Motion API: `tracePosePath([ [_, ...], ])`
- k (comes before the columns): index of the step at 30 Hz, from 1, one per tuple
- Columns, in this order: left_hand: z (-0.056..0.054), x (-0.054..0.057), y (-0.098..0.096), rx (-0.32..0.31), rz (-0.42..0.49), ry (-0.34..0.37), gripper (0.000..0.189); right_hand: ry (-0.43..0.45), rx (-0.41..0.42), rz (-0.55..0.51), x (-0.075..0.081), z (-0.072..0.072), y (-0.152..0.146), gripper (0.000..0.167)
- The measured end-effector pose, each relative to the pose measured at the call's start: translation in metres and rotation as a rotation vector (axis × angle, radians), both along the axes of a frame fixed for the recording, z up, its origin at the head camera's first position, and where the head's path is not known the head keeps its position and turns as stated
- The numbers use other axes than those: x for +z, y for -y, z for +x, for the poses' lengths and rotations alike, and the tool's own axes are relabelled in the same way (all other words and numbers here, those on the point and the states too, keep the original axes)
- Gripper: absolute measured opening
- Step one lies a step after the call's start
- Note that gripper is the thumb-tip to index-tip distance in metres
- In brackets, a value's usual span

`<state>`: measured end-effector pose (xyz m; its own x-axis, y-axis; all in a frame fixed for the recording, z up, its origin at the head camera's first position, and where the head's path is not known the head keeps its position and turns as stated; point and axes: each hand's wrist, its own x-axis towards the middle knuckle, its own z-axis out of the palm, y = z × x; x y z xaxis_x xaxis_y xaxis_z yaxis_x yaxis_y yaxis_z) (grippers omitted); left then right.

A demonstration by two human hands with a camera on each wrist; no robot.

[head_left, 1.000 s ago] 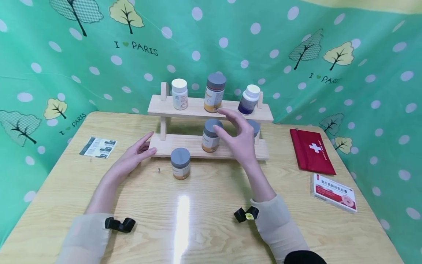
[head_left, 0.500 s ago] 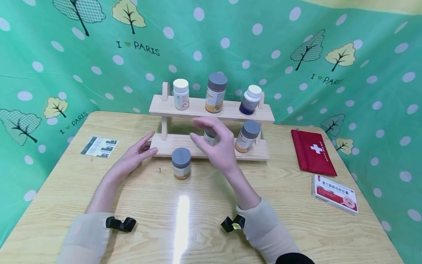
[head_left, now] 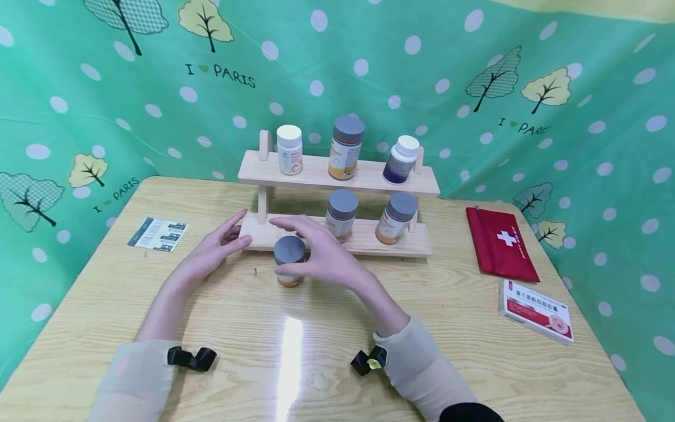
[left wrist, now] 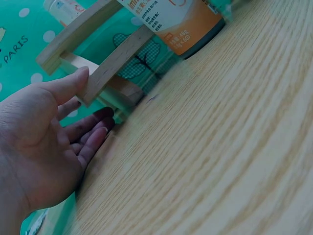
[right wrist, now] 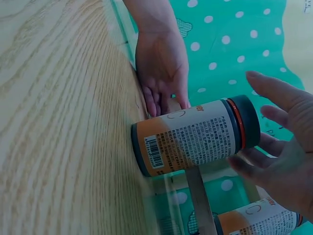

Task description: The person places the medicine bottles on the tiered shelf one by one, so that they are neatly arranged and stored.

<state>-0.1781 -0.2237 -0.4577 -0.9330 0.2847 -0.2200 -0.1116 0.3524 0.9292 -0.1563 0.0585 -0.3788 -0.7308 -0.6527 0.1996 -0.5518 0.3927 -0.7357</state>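
Observation:
A supplement jar (head_left: 289,251) with a dark grey cap and white-and-orange label stands upright on the table before the wooden shelf (head_left: 263,231). My right hand (head_left: 324,258) is spread around its upper part, thumb on the near side, fingers on the far side. In the right wrist view, gaps show between the thumb, most fingers and the jar's cap (right wrist: 247,120); whether a lower finger touches is unclear. My left hand (head_left: 218,246) rests at the shelf's left end, its thumb (left wrist: 76,84) touching the board, other fingers relaxed by the tabletop.
Two grey-capped jars, one in the middle (head_left: 341,217) and one at right (head_left: 395,218), stand on the lower tier. Above are a white bottle (head_left: 289,151), a tall jar (head_left: 345,147) and a purple-white bottle (head_left: 400,159). A red pouch (head_left: 498,243), medicine box (head_left: 535,309) and card (head_left: 158,234) lie aside.
My right hand has moved left and nearer, from beside the middle lower-tier jar to around the jar on the table. Both lower-tier jars are now uncovered. My left hand has stayed put.

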Motion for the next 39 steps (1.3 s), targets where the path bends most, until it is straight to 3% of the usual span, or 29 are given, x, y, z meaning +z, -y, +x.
tracePosePath([
  [8, 0.001, 0.0, 0.001, 0.0, -0.012, 0.002, 0.084, 0.083, 0.029, 0.122, -0.007, 0.0, 0.001, 0.08],
  [21, 0.001, 0.001, 0.0, 0.008, -0.025, 0.012, 0.084, 0.101, -0.042, 0.188, -0.011, -0.005, 0.0, 0.075],
  [27, 0.0, 0.001, 0.0, 0.008, -0.019, 0.002, 0.084, 0.083, -0.067, 0.173, -0.009, -0.005, -0.001, 0.071],
  [39, 0.001, 0.0, 0.0, 0.007, -0.013, 0.001, 0.085, 0.003, -0.147, 0.024, 0.001, -0.001, -0.003, 0.074],
])
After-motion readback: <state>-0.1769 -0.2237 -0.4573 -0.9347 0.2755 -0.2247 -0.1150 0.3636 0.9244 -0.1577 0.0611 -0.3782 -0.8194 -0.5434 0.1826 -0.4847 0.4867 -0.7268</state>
